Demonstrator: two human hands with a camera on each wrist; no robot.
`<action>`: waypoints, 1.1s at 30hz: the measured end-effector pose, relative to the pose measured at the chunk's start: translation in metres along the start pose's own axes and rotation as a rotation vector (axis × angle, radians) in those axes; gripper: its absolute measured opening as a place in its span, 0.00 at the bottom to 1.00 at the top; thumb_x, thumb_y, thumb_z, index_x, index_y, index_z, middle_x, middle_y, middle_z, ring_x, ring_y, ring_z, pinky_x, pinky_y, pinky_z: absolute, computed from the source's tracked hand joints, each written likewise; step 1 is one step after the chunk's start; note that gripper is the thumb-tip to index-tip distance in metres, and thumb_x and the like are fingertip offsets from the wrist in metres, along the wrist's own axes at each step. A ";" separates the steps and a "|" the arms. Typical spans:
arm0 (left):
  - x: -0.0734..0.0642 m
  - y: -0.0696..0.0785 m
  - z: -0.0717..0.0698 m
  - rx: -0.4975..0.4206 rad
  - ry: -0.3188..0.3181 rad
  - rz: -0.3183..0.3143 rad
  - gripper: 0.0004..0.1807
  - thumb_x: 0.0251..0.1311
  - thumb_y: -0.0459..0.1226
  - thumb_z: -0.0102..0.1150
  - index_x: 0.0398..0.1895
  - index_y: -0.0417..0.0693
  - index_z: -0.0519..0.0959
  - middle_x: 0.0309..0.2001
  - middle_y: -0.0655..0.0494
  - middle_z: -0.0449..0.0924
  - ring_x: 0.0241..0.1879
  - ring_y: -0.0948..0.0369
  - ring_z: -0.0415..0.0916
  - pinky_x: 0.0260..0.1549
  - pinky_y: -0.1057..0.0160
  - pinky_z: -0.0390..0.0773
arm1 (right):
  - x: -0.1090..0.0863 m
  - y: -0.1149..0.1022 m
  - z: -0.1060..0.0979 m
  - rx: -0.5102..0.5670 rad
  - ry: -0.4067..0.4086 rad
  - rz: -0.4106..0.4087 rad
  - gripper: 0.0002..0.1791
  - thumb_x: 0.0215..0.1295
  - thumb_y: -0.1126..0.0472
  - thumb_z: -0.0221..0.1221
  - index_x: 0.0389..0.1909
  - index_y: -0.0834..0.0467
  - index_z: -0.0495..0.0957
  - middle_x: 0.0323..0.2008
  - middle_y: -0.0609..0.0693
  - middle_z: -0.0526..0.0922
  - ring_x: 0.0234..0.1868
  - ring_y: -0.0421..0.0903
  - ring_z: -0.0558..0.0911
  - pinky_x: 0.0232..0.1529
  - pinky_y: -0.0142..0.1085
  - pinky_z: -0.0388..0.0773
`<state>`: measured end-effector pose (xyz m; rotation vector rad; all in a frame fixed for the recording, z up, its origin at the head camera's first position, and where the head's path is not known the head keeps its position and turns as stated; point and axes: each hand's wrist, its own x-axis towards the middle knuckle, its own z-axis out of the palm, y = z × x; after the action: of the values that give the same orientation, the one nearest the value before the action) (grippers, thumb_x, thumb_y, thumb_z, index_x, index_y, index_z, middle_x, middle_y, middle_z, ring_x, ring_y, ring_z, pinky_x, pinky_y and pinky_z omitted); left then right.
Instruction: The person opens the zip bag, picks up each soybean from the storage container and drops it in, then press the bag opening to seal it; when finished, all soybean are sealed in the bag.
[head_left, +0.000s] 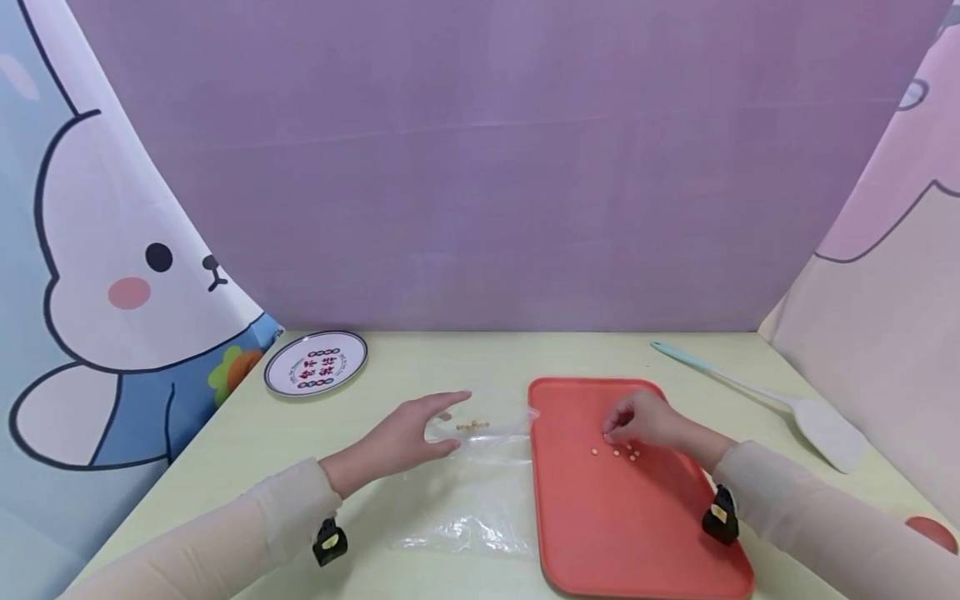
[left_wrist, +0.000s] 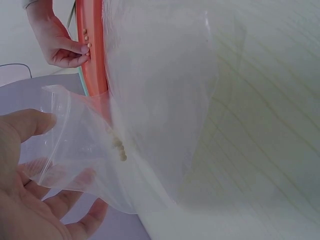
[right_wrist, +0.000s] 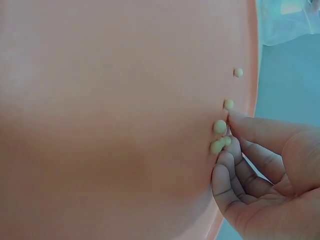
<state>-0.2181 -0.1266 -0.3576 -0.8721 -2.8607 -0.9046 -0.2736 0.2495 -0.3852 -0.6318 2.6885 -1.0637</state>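
Observation:
The clear zip bag has its mouth standing up off the table. My left hand is around that mouth, thumb on one side and spread fingers behind the film. Several small pale yellow soybeans lie together in a line inside the bag. On the red tray, my right hand has its thumb and fingertips drawn together around a soybean. More loose soybeans lie on the tray right at these fingertips.
A white plate with red characters lies at the back left. To the right of the tray is a white spatula with a mint handle. A round red-brown thing shows at the right edge. A purple cloth wall stands behind the table.

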 end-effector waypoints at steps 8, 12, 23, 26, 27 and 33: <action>0.000 0.001 -0.001 -0.003 -0.002 -0.006 0.36 0.58 0.37 0.66 0.71 0.48 0.65 0.68 0.49 0.69 0.56 0.52 0.77 0.59 0.50 0.75 | 0.008 -0.006 -0.003 0.069 0.056 0.044 0.06 0.62 0.63 0.63 0.36 0.64 0.83 0.30 0.53 0.85 0.29 0.44 0.80 0.32 0.35 0.78; 0.000 0.001 -0.001 -0.004 -0.006 -0.003 0.36 0.58 0.37 0.66 0.71 0.48 0.65 0.68 0.49 0.69 0.56 0.52 0.77 0.59 0.50 0.74 | 0.011 -0.014 -0.005 0.148 0.086 0.028 0.09 0.63 0.62 0.63 0.39 0.66 0.82 0.35 0.59 0.86 0.36 0.52 0.84 0.37 0.40 0.83; -0.001 0.004 -0.003 -0.012 -0.016 -0.008 0.36 0.58 0.36 0.66 0.70 0.46 0.65 0.68 0.49 0.69 0.56 0.52 0.77 0.60 0.49 0.74 | 0.015 -0.051 -0.001 0.251 0.124 -0.013 0.14 0.60 0.56 0.67 0.41 0.62 0.83 0.35 0.55 0.87 0.40 0.51 0.85 0.43 0.42 0.83; 0.000 0.004 -0.002 -0.010 -0.016 -0.005 0.36 0.58 0.36 0.65 0.70 0.47 0.65 0.68 0.48 0.69 0.56 0.52 0.77 0.59 0.50 0.74 | 0.018 -0.060 0.002 0.273 0.131 -0.028 0.14 0.59 0.56 0.67 0.41 0.61 0.83 0.35 0.53 0.87 0.40 0.51 0.85 0.42 0.39 0.83; 0.000 0.004 -0.002 -0.007 -0.014 -0.002 0.35 0.58 0.36 0.65 0.70 0.47 0.65 0.67 0.48 0.69 0.56 0.51 0.77 0.59 0.50 0.74 | 0.019 -0.063 0.003 0.284 0.133 -0.022 0.14 0.59 0.55 0.68 0.41 0.60 0.83 0.34 0.51 0.87 0.40 0.51 0.85 0.42 0.38 0.83; 0.000 0.003 -0.002 0.010 -0.004 0.024 0.35 0.58 0.36 0.65 0.70 0.46 0.66 0.67 0.48 0.70 0.55 0.51 0.78 0.58 0.50 0.75 | 0.029 -0.081 0.012 0.296 0.118 -0.052 0.12 0.59 0.57 0.67 0.41 0.60 0.83 0.36 0.55 0.86 0.42 0.54 0.83 0.42 0.38 0.82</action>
<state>-0.2171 -0.1254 -0.3541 -0.9064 -2.8488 -0.8867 -0.2697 0.1763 -0.3383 -0.6029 2.5453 -1.5190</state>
